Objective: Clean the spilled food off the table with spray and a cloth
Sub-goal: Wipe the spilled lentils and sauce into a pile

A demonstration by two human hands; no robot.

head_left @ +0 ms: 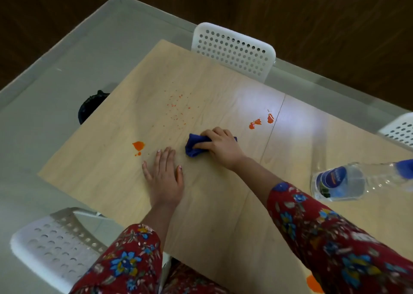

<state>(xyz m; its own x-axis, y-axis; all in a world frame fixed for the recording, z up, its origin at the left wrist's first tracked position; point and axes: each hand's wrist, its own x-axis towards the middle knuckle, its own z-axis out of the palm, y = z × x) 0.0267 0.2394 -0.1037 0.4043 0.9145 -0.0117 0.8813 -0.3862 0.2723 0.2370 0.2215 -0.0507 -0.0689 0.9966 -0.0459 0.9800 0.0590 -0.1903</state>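
On the wooden table point(212, 204) our right hand point(220, 148) grips the bunched blue cloth point(194, 147) mid-table, left hand point(164, 177) spread flat beside it, and careless dragging could smear the orange blobs point(257, 123) nearer the far edge.

matt wood table point(201, 88), soft cloth point(194, 147) (blue)

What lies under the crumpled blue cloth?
The light wooden table shows around the blue cloth; the right hand grips it from above. Any spill beneath is hidden.
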